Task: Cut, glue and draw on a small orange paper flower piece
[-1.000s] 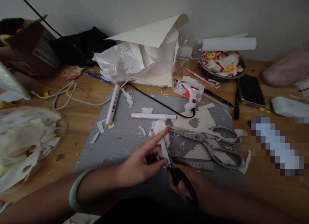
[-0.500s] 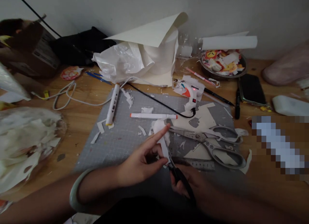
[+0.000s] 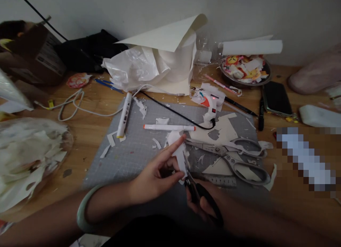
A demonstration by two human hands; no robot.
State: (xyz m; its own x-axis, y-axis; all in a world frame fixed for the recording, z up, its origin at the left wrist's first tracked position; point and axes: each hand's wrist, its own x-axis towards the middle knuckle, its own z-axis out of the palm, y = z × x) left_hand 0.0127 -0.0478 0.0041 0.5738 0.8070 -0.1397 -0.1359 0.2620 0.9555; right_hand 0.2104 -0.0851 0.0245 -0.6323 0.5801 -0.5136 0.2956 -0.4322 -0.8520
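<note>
Pinching a narrow white paper piece [image 3: 181, 161] with my far-off left hand [image 3: 156, 179], I have my right hand [image 3: 220, 197], at its four o'clock, closed around black-handled metal scissors [image 3: 191, 192].

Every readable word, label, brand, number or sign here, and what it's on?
No words, brands or numbers legible.
Yellow-ended marker: black triangle signs; characters between them too blurred.
Ruler: scale marks, figures too small.
Brown box: label print too blurred.
</note>
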